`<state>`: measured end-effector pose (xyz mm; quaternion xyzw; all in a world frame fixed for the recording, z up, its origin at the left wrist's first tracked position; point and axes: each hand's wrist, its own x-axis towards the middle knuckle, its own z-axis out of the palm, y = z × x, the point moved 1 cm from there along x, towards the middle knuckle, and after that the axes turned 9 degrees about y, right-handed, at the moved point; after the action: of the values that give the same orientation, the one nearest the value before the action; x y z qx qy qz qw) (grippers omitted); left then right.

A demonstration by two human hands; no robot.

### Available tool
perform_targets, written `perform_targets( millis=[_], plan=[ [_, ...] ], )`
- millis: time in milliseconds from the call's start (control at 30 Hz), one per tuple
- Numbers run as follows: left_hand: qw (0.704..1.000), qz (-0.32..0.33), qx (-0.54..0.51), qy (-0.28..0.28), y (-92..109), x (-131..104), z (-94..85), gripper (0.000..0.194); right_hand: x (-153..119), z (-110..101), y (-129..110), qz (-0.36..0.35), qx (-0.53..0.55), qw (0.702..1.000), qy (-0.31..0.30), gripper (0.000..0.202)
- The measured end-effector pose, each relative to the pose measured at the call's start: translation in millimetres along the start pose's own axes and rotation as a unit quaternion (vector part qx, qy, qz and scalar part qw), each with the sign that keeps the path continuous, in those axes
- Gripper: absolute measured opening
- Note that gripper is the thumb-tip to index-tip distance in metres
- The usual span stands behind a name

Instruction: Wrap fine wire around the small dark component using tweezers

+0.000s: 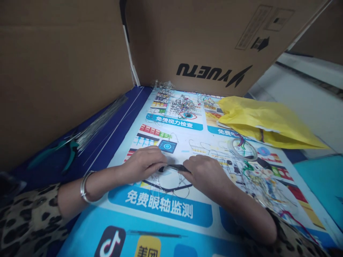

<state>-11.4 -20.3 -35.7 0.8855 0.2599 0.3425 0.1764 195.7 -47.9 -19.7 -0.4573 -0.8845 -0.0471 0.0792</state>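
Observation:
Near the middle of the printed poster sheet [171, 134], my left hand [146, 162] is closed in a pinch on a small dark piece. My right hand [205, 175] is wrapped round a thin dark tool [177, 167], whose tip points left and meets the left fingertips. Loops of thin wire [171, 189] lie just below and around both hands. What exactly sits between the left fingertips is too small to tell. A thin dark rod [158, 234] rests on the poster nearer to me.
Green-handled pliers [71, 157] and a bundle of straight wires [100, 123] lie at the left. Cardboard panels [203, 39] stand behind. At the right are a yellow bag [270, 121], a tape roll [253, 153] and tangled wires [265, 185]. More wire tangles [184, 103] lie farther back.

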Motion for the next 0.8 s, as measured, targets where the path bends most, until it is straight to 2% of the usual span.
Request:
perform_targets(
  millis=[533, 800],
  plan=[
    [0.999, -0.031, -0.036, -0.004, -1.6, 1.4, 1.8, 0.013, -1.3, 0.4, -1.5, -0.009, -0.010, 1.000, 0.004, 0.026],
    [0.991, -0.130, 0.020, -0.007, -2.9, -0.4, 5.2, 0.013, 0.4, 1.7, 0.8, -0.001, -0.018, 1.000, 0.020, 0.023]
  ],
)
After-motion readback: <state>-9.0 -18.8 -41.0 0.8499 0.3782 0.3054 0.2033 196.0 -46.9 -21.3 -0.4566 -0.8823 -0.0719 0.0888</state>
